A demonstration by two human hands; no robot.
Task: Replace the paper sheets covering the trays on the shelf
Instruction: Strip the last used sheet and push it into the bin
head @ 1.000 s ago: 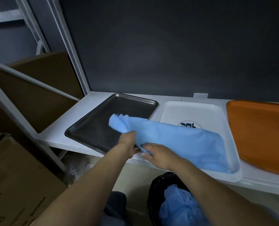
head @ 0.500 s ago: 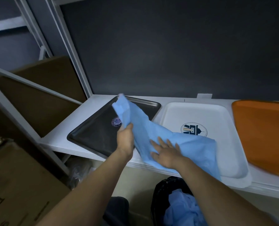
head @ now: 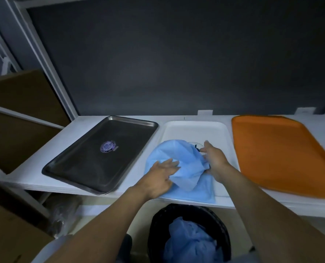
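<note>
A blue paper sheet [head: 178,160] lies bunched on the near half of the white tray [head: 194,130], the middle one on the shelf, with its lower edge hanging over the tray's front rim. My left hand [head: 160,174] rests on the sheet's left side with fingers spread. At the sheet's right side my right hand [head: 214,160] grips a gathered fold, thumb raised. The steel tray [head: 78,168] on the left is bare and shows a round logo. An orange tray [head: 283,154] on the right is bare too.
A black bin [head: 158,226] stands on the floor under the white tray and holds crumpled blue sheets [head: 188,242]. The white shelf [head: 36,177] ends at a slanted frame post on the left. Cardboard boxes [head: 9,243] sit at the lower left. A dark wall backs the shelf.
The sheet has been pulled off the steel tray and bunched onto the white tray. My left hand let go of the raised corner and now lies flat; my right hand moved right and took hold.
</note>
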